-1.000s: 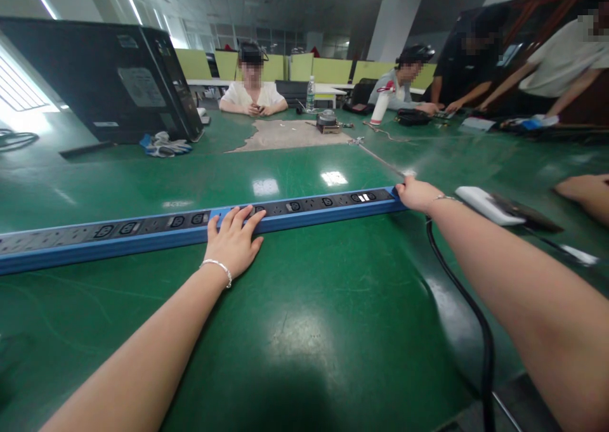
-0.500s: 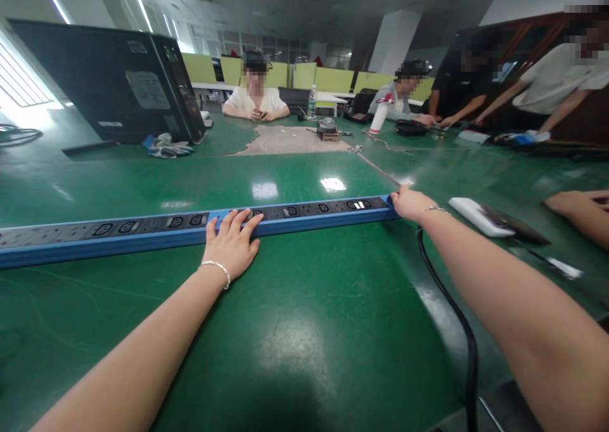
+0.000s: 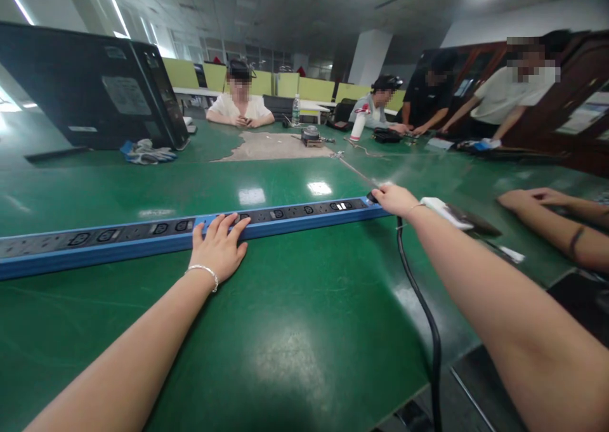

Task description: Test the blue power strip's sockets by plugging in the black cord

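Note:
A long blue power strip (image 3: 304,221) with black sockets lies across the green table (image 3: 285,305), running out of view at the left. My left hand (image 3: 217,245) rests on its middle with the fingers spread. At the strip's right end, my right hand (image 3: 396,199) has its fingers closed on a small black part; what exactly it is, the hand mostly hides. From below that end a thick black cable (image 3: 419,286) hangs over the table's right edge.
A black computer case (image 3: 95,89) and gloves (image 3: 148,152) are at the back left. Farther back are a bottle (image 3: 295,110), a small device (image 3: 311,136) and a white-red cylinder (image 3: 359,124). Several people sit or stand around; another person's arms (image 3: 547,213) rest at the right.
The view has turned slightly right, so everything appears shifted left. Both hands remain at the same places on the strip.

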Demonstrator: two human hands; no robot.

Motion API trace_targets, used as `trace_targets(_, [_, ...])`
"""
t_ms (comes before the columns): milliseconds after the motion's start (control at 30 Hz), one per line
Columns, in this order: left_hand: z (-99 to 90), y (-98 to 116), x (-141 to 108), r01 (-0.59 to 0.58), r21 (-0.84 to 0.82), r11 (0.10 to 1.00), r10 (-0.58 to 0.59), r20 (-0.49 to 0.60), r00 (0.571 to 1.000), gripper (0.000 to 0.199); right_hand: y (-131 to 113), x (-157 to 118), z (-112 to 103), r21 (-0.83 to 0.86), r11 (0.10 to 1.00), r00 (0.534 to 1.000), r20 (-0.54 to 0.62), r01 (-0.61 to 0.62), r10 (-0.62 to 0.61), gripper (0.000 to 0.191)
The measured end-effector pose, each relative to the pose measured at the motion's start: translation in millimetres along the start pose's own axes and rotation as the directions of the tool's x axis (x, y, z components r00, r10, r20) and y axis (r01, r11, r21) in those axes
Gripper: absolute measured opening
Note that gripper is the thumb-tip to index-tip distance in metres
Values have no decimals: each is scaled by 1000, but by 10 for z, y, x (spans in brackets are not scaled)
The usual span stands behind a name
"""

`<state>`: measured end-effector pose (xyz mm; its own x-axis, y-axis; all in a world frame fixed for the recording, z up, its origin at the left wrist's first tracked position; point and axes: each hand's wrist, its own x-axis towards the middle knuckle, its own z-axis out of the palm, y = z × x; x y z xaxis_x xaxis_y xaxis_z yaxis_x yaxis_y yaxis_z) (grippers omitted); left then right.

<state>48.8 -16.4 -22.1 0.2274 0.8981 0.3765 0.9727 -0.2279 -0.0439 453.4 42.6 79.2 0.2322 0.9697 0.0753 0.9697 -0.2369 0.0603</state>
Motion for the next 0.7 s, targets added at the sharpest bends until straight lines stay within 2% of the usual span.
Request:
trace_targets(100, [-7,5,2,13,-10,1000,-13,0,1000,51,-103,57,167,7,1000,1000,-3,-9,9,45])
trace_targets(200, [-15,11,4,18,-14,1000,-18,5,1000,51,-149,147,230,3,1000,1000,2,-13,13,46])
trace_targets(367, [-14,9,2,18,-16,1000,-18,1,1000,51,-157,230,240,-11,1000,1000,8,-5,5,45])
trace_targets(700, [-29,8,2,20,-22,1000,-20,13,1000,51,-229,206,211,-5,1000,999,51,2,-2,43])
